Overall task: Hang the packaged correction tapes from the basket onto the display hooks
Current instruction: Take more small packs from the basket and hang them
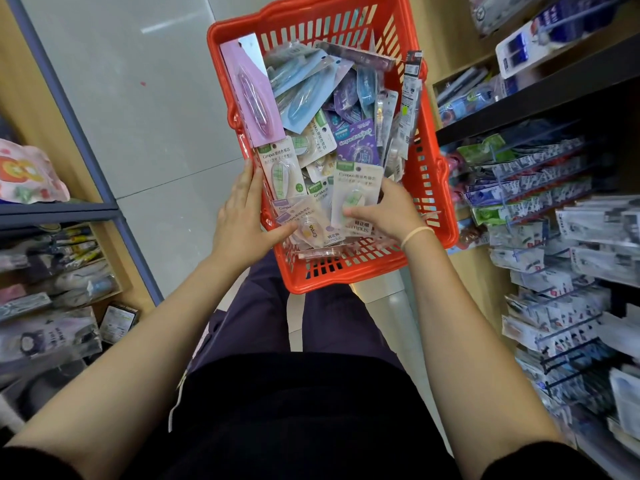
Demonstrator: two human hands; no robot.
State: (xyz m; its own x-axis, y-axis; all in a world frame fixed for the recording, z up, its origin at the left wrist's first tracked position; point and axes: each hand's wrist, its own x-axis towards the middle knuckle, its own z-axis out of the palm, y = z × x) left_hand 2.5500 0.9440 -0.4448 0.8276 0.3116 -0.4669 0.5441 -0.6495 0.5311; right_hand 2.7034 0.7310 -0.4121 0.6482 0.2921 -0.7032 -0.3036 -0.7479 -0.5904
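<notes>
Packaged correction tapes point(332, 109), flat card-and-blister packs in pink, blue, purple, white and green, fill the red slotted plastic basket point(429, 174) in a loose overlapping heap; several packs stand on edge along its right wall, and one long pink pack point(250, 95) leans against the left wall, its top rising just above the rim. The basket sits on the pale tiled floor point(138, 133) ahead of the person's dark-trousered legs point(294, 327); open floor lies to its left, while its right rim lies just beside the wooden shelving unit point(467, 271). The left hand point(242, 216) rests on the basket's left rim, fingers straight and together, thumb reaching inward to touch a clear-fronted pack point(304, 223). The right hand point(384, 213) is inside the basket near the front wall; its thumb and curled fingers pinch a white pack with a green label point(358, 188), held upright above the heap. Blue wire display hooks point(540, 174) project from the shelving to the right, each crowded with hung packs; their tips point toward the aisle, near the basket's right edge.
</notes>
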